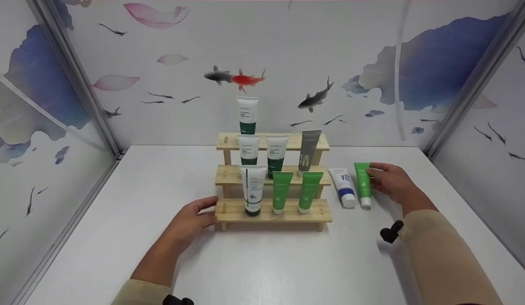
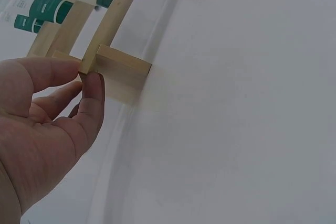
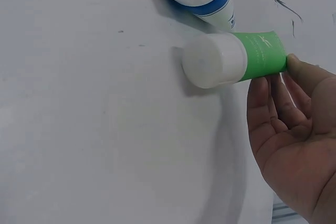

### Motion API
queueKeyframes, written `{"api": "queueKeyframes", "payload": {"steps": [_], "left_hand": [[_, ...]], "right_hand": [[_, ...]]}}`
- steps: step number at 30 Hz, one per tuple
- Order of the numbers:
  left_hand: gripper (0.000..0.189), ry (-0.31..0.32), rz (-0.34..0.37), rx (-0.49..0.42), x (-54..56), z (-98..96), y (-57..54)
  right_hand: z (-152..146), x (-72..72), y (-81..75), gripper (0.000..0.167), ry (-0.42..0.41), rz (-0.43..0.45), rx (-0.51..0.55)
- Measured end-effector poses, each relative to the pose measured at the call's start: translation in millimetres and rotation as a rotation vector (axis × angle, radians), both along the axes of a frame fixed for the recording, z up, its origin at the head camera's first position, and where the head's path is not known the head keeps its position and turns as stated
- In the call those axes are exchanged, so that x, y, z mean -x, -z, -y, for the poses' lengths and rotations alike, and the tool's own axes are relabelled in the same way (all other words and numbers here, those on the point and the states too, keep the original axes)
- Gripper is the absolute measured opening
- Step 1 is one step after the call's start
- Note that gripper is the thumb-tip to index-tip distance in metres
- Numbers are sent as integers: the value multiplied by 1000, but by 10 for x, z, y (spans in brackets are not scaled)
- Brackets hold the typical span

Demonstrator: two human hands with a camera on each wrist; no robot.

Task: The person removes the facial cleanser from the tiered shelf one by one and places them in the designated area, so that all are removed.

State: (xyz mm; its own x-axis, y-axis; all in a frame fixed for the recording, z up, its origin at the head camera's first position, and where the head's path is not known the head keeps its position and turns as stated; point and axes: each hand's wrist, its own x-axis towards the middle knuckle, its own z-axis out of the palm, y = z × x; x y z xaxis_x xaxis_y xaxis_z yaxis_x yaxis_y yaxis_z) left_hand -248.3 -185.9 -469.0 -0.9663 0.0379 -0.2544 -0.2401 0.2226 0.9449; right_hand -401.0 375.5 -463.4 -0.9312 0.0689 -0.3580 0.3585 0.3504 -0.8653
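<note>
A three-step wooden display rack (image 1: 273,217) stands mid-table, holding several upright squeeze tubes. At its left, my left hand (image 1: 187,222) pinches the end of the lowest step between thumb and fingers, as the left wrist view shows on the wooden board (image 2: 107,30). To the right of the rack, my right hand (image 1: 391,182) holds a green squeeze tube (image 1: 363,182) near its flat end, thumb and fingers at its side. The tube's white cap (image 3: 212,60) faces the camera in the right wrist view. Left of it lies a white tube with a blue band (image 1: 342,186).
On the lowest step stand a white tube (image 1: 252,188) and two green tubes (image 1: 282,190). Above are white-and-dark-green tubes (image 1: 248,112) and a grey tube (image 1: 308,148). Printed wall panels (image 1: 279,42) enclose the white table (image 1: 279,271) at back and sides.
</note>
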Motion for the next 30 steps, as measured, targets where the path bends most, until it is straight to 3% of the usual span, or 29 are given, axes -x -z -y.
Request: {"api": "queueKeyframes", "payload": {"steps": [30], "left_hand": [[56, -5, -15, 7, 23, 6, 33]], "right_hand": [[53, 182, 129, 60, -4, 61, -146]]}}
